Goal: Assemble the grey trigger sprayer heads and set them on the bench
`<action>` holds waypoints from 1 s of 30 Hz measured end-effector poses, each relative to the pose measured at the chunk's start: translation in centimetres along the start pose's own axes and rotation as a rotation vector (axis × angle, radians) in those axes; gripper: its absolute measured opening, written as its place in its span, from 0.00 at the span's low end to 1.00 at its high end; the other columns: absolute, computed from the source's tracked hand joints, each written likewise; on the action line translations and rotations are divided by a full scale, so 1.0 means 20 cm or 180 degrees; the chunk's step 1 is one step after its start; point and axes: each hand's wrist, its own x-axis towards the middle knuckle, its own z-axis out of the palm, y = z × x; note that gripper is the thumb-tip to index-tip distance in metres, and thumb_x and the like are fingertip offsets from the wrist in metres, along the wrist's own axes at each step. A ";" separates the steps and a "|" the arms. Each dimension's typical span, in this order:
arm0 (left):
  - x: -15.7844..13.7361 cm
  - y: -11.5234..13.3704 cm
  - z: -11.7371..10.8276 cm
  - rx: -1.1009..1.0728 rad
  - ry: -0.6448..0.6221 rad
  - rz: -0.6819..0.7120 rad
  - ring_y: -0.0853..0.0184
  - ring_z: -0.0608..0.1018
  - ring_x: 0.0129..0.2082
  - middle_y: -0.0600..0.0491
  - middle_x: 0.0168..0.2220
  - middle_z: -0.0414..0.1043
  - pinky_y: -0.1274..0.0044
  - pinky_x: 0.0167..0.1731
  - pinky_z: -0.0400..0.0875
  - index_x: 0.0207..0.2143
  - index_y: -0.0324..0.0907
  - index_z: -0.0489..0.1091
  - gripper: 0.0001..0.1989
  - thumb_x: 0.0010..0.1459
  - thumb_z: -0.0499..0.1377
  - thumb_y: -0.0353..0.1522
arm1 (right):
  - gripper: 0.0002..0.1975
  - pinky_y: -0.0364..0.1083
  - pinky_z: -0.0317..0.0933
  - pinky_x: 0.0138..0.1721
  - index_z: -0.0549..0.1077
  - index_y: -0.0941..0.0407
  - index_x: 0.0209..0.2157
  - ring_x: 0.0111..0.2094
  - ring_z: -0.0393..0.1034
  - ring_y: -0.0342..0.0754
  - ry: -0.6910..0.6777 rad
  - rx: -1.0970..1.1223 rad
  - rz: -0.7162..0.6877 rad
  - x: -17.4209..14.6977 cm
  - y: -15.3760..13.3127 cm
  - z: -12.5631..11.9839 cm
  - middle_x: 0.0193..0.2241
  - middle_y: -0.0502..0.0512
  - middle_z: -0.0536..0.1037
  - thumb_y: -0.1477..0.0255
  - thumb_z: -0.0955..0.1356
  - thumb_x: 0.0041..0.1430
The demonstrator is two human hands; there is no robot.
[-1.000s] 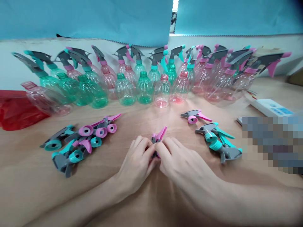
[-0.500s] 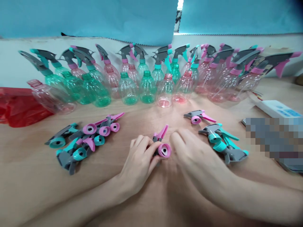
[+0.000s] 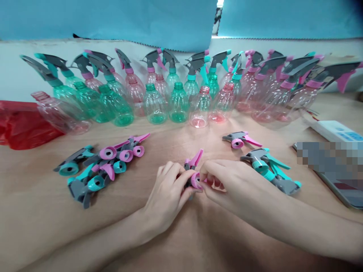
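Note:
My left hand (image 3: 169, 185) grips a pink-and-grey spray trigger head (image 3: 195, 180), its pink collar facing me and its pink lever pointing up. My right hand (image 3: 227, 177) is closed, with thumb and forefinger at the right side of that collar, partly covering its opening. Whether a small part sits between those fingertips cannot be seen. To the left lies a pile of pink and teal trigger heads (image 3: 109, 153). On the right are a pink trigger head (image 3: 237, 142) and teal trigger heads (image 3: 260, 164), one partly behind my right forearm.
Along the wall stand clear green bottles (image 3: 179, 107) and pink bottles (image 3: 200, 109), several of them with trigger heads fitted. A red plastic bag (image 3: 28, 126) lies at far left. At right are a phone (image 3: 340, 177) and a white device with blue markings (image 3: 334, 130).
My right hand has moved up to the pink collar, its thumb and forefinger now touching it. The left hand keeps its hold on the trigger head. The view has shifted slightly.

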 end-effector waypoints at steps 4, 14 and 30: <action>0.00 0.00 0.00 -0.0037 -0.0027 0.0014 0.61 0.65 0.35 0.50 0.33 0.64 0.71 0.34 0.58 0.44 0.39 0.67 0.10 0.59 0.55 0.29 | 0.07 0.41 0.46 0.23 0.63 0.57 0.23 0.22 0.57 0.40 -0.0224 0.0310 0.0021 0.02 0.01 -0.05 0.21 0.47 0.68 0.78 0.65 0.53; 0.00 -0.02 0.02 -0.0157 0.0179 0.0356 0.63 0.64 0.33 0.51 0.31 0.62 0.72 0.32 0.57 0.40 0.38 0.68 0.07 0.61 0.54 0.32 | 0.04 0.40 0.51 0.22 0.69 0.57 0.23 0.22 0.61 0.39 -0.0492 0.0896 0.0247 0.05 0.03 -0.05 0.21 0.46 0.72 0.77 0.66 0.50; 0.01 -0.01 0.00 0.0378 0.0645 0.0879 0.65 0.63 0.29 0.50 0.26 0.64 0.74 0.29 0.56 0.36 0.32 0.69 0.12 0.63 0.51 0.32 | 0.10 0.38 0.52 0.18 0.54 0.53 0.26 0.19 0.59 0.37 -0.0257 0.2571 0.0798 0.00 0.00 0.10 0.20 0.41 0.63 0.78 0.63 0.51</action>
